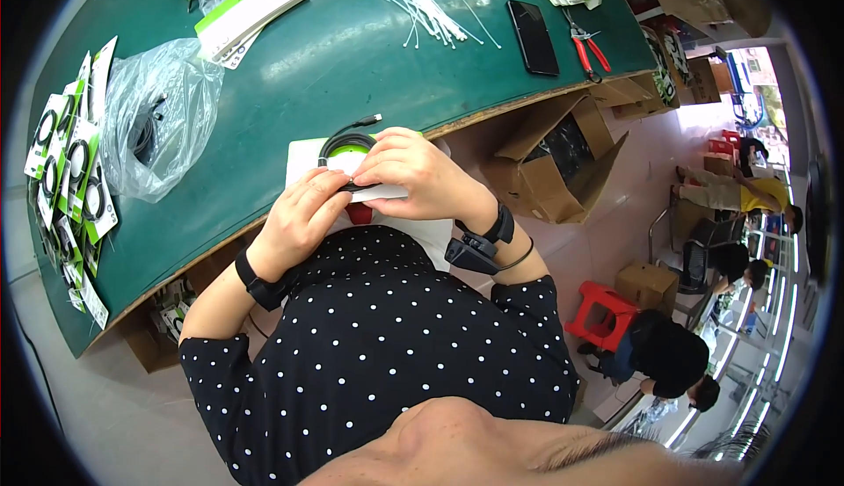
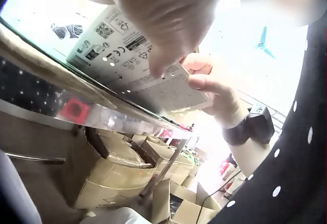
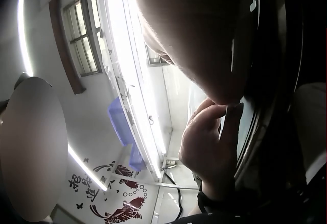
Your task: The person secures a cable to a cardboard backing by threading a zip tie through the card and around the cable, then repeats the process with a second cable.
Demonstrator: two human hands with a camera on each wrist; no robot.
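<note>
At the table's near edge, a white and green packaging card (image 1: 303,154) carries a coiled black cable (image 1: 332,145) whose plug points away from the body. My left hand (image 1: 303,213) pinches the card's near left side, thumb below and fingers on the coil. From the other side my right hand (image 1: 415,174) grips the card and coil, its fingertips close to the left ones. Printing and a QR code show on the card's back (image 2: 122,55) in the left wrist view, with the left thumb against it. Fingers hide the coil's near part.
Carded cables (image 1: 75,165) pile up at the left beside a clear plastic bag (image 1: 167,108). White zip ties (image 1: 431,11), a stack of cards (image 1: 255,11), a phone (image 1: 532,38) and red-handled pliers (image 1: 586,47) lie farther back. An open carton (image 1: 563,161) stands below the table's right side.
</note>
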